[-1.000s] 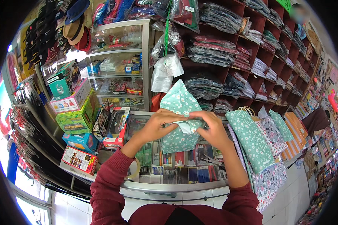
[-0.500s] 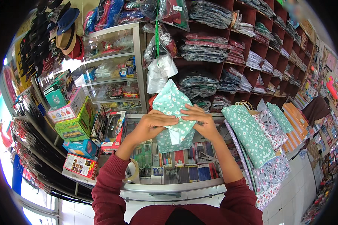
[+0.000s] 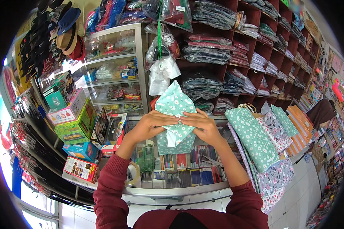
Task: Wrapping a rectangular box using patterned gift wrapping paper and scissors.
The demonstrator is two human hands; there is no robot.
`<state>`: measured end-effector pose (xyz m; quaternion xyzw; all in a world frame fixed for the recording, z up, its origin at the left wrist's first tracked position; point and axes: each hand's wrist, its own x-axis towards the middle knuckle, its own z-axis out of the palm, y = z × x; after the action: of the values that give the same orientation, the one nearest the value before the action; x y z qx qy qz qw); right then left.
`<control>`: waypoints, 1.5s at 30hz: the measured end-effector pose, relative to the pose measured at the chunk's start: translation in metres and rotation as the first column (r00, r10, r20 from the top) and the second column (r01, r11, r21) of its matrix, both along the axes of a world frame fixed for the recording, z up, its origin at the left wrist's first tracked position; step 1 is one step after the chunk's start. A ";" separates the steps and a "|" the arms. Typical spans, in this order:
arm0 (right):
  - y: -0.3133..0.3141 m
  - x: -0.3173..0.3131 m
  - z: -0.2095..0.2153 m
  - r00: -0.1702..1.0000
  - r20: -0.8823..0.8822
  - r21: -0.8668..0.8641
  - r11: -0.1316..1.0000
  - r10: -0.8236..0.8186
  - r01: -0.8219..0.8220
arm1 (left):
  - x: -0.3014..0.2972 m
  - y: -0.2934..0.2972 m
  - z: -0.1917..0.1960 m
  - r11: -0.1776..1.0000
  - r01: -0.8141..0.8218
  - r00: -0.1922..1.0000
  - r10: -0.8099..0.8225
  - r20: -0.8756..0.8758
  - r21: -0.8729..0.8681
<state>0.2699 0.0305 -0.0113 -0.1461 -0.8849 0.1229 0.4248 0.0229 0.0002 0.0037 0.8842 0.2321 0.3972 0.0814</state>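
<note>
A box-shaped parcel in mint-green paper with white daisies (image 3: pixel 184 146) stands on the glass counter in front of me. Its top paper is folded to a point at the far end, and a flap with a white underside strip (image 3: pixel 171 139) hangs over the near side. My left hand (image 3: pixel 149 125) lies flat on the folded top from the left, fingers outstretched. From the right, my right hand (image 3: pixel 203 124) rests its straight fingers on the same fold, fingertips close to the left ones. Both thumbs are lower, against the paper; whatever is inside is hidden.
A tape roll (image 3: pixel 133 173) sits near the front edge of the glass counter (image 3: pixel 179 189), left of the parcel. Stacked toy boxes (image 3: pixel 78 124) stand further left. Patterned paper gift bags (image 3: pixel 252 139) lie on the right. Shelves of bagged clothes (image 3: pixel 208 47) rise behind.
My hands have drawn closer together over the fold, the right one moving left and its fingers lying flatter. The parcel and its hanging flap have shifted slightly left.
</note>
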 end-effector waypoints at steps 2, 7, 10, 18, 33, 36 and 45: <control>-0.015 -0.006 0.009 0.988 0.043 0.124 0.982 -0.151 0.144 | -0.001 0.000 -0.002 1.000 0.007 1.000 -0.006 0.010 -0.028; -0.028 -0.023 0.017 0.981 -0.051 0.354 0.916 -0.186 0.192 | -0.001 -0.002 -0.003 1.000 -0.020 1.000 0.020 0.010 -0.013; -0.027 -0.021 0.015 0.985 -0.075 0.341 0.924 -0.156 0.172 | 0.000 -0.001 -0.003 1.000 -0.019 1.000 0.019 -0.003 -0.002; -0.040 -0.026 0.024 0.995 -0.088 0.221 0.975 0.042 -0.021 | -0.001 0.000 -0.005 1.000 0.004 1.000 -0.004 0.006 0.020; -0.042 -0.021 0.011 0.989 -0.122 0.174 0.983 0.082 -0.060 | -0.001 -0.001 -0.004 0.999 0.023 0.999 -0.021 -0.032 0.048; -0.049 -0.024 0.022 0.993 -0.088 0.238 0.970 0.072 -0.049 | 0.000 -0.001 -0.005 1.000 0.011 1.000 -0.011 -0.007 0.023; -0.055 -0.027 0.027 0.995 0.103 0.300 0.954 -0.006 -0.026 | -0.001 0.001 -0.006 1.000 -0.001 1.000 0.001 0.023 -0.018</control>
<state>0.2427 -0.0244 0.0159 -0.0814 -0.9147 -0.0186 0.3955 0.0217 0.0010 -0.0025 0.8788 0.2350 0.4052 0.0917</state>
